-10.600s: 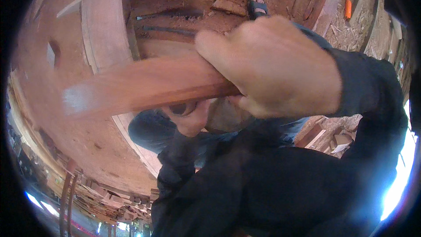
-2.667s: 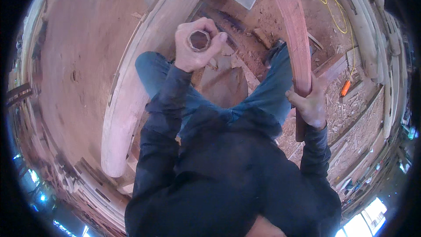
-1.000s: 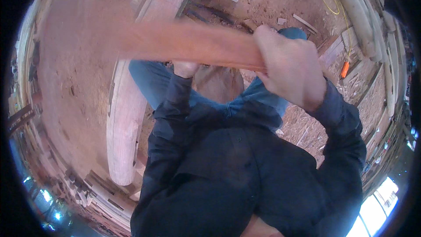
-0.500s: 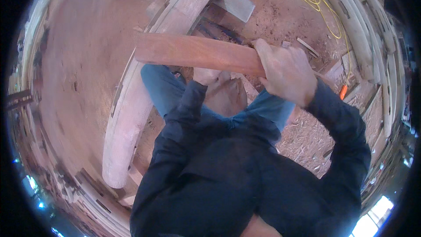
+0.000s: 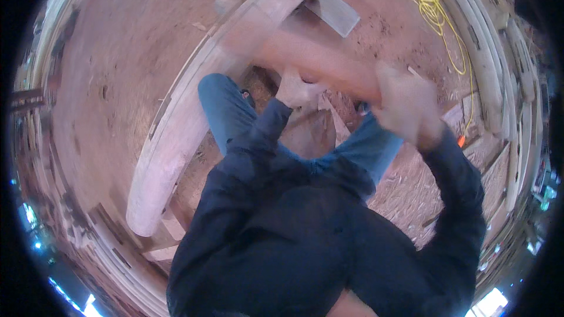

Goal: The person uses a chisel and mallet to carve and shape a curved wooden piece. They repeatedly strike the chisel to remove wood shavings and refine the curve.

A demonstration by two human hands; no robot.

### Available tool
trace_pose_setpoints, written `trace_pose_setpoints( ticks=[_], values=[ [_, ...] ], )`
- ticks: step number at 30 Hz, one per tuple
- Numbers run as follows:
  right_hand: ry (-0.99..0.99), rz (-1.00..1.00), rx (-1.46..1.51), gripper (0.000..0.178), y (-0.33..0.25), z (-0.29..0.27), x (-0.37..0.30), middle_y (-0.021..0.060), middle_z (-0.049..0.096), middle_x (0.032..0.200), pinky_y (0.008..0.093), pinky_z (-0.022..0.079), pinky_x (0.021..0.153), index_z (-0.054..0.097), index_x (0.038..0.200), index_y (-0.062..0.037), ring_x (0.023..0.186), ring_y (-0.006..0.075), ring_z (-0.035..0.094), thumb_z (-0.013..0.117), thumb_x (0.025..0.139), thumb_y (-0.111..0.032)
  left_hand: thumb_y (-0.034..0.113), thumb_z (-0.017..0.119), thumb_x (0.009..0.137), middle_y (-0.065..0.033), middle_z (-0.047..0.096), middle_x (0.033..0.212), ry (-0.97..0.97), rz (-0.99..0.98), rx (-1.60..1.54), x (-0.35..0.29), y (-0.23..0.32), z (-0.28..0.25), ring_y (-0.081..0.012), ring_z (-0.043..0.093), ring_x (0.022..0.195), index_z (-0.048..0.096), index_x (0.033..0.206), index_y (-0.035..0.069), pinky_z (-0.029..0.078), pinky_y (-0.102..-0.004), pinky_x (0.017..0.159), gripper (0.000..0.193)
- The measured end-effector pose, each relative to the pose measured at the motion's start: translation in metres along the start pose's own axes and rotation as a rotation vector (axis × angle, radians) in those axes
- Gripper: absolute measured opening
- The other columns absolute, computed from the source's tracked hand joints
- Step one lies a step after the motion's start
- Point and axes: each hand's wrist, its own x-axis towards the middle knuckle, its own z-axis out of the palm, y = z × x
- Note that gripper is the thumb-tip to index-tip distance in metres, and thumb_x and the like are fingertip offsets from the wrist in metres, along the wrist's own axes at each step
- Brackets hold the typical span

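My right hand [image 5: 405, 105] is closed around one end of a reddish wooden club [image 5: 311, 61], which stretches up and left from it and is blurred by motion. My left hand [image 5: 296, 89] sits just under the club as a fist, between my knees. It grips a short round tool handle that is mostly hidden at this moment. Below the fist lies a brown wooden workpiece [image 5: 314, 132] with chips around it. I wear dark sleeves and blue jeans.
A long curved pale beam [image 5: 176, 135] runs along my left leg, with a flat board [image 5: 335, 14] at its far end. A yellow cord [image 5: 435, 12] lies on the sawdust floor. Stacked planks [image 5: 499, 82] line the right side, with a small orange object [image 5: 462, 141] near them.
The club has swung: a second ago it was level across my chest, and now it is tilted and lower, over the left fist. My right hand has shifted right. The left fist stays put.
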Motion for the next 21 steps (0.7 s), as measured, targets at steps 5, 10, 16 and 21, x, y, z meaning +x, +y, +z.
trace_pose_setpoints(
  ticks=[5,10,16,21],
  values=[
    [-0.28,0.07,0.21,0.045,-0.008,-0.031,0.014,0.0248,0.071,0.085,0.0462,0.055,0.065,0.059,0.11,0.0006,0.078,0.0481,0.069,0.077,0.07,-0.011,0.014,0.078,0.084,-0.0021,0.067,0.074,0.116,0.013,-0.12,-0.001,-0.009,0.012,-0.0092,0.065,0.073,0.069,0.087,0.001,0.053,-0.0286,0.066,0.015],
    [0.27,0.476,0.784,0.036,-0.029,-0.09,0.025,0.005,0.073,0.085,0.0316,0.054,0.057,0.067,0.11,0.0011,0.068,0.017,0.069,0.078,0.078,-0.013,0.012,0.073,0.089,0.0031,0.057,0.061,-0.088,0.002,-0.013,0.013,-0.013,-0.017,-0.0047,0.052,0.056,0.059,0.074,0.003,0.041,-0.0247,0.053,0.022],
    [-0.343,0.073,0.083,0.04,-0.012,0.013,0.034,0.031,0.069,0.089,0.0522,0.055,0.068,0.06,0.107,0.0022,0.08,0.045,0.069,0.073,0.074,-0.015,0.013,0.078,0.084,-0.0028,0.058,0.063,0.232,0.081,-0.045,0.009,-0.044,-0.008,-0.0103,0.052,0.06,0.061,0.076,0.002,0.045,-0.0319,0.059,0.021],
    [-0.261,0.159,0.267,0.044,0.007,0.0,0.038,0.0299,0.068,0.089,0.0491,0.056,0.074,0.059,0.111,0.0045,0.085,0.0454,0.07,0.074,0.074,-0.015,0.012,0.078,0.088,0.0028,0.06,0.072,-0.093,-0.056,0.054,0.011,-0.034,-0.005,-0.0052,0.054,0.068,0.063,0.082,0.003,0.044,-0.0257,0.062,0.019]
  ],
)
